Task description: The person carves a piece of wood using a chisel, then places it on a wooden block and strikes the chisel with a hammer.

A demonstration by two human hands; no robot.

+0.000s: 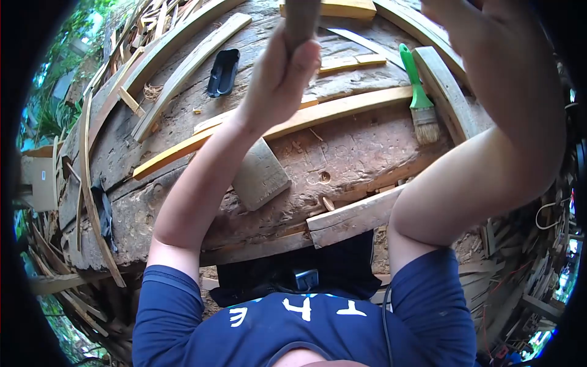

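Note:
My left hand (278, 79) is raised over the bench, its fingers wrapped around a greyish-brown wooden stick (302, 21) that runs out of the top of the view. My right hand (480, 27) is held high at the top right. Its fingers are mostly cut off by the frame edge, so whether it holds anything is hidden. Beneath my left forearm lies a flat wooden block (262, 177). A long thin wooden strip (348, 110) crosses the bench behind my left wrist. Below and left of my right hand lies a green-handled paintbrush (419, 98), bristles toward me.
The worn, thick wooden bench (342, 150) bears a black plastic tray-like piece (224, 73), a plank (192, 76) at the left and another (443, 92) beside the brush. A short board (358, 214) lies along the near edge. A cardboard box (41, 180) stands far left, with scrap wood around.

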